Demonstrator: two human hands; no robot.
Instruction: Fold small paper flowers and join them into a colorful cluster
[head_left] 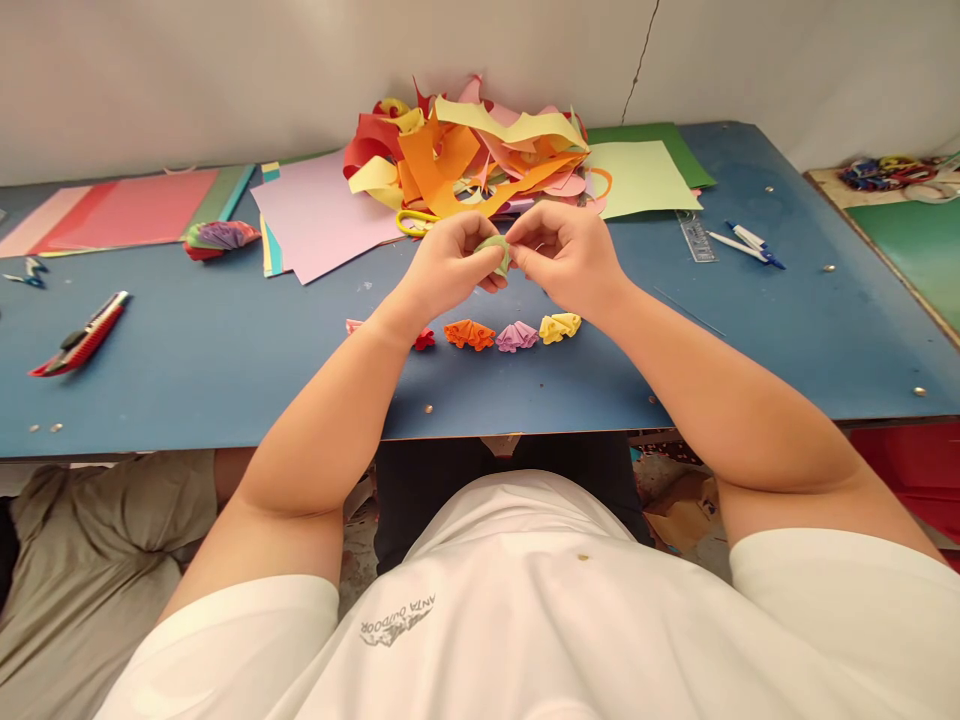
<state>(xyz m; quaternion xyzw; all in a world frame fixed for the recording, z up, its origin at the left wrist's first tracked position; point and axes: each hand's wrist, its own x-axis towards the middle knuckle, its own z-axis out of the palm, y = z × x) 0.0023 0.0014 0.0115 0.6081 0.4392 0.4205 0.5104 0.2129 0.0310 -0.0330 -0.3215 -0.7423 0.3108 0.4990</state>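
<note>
Both my hands meet above the blue table (187, 370), pinching a small folded piece of light green paper (498, 252). My left hand (450, 265) has its fingers curled round the left side of the piece. My right hand (566, 255) pinches its right side. Just below my hands, a row of small pleated paper flowers lies on the table: red (424, 340), orange (469, 334), purple (517, 337) and yellow (560, 326). A pink bit (353, 325) shows beside my left forearm.
A heap of coloured paper scraps (465, 150) with yellow scissors (415, 222) lies behind my hands. Coloured sheets (127, 210) line the far edge, green ones (645, 175) at right. A red utility knife (82, 335), a ruler (697, 238), pens (746, 243) and another person's knee (90, 560) are nearby.
</note>
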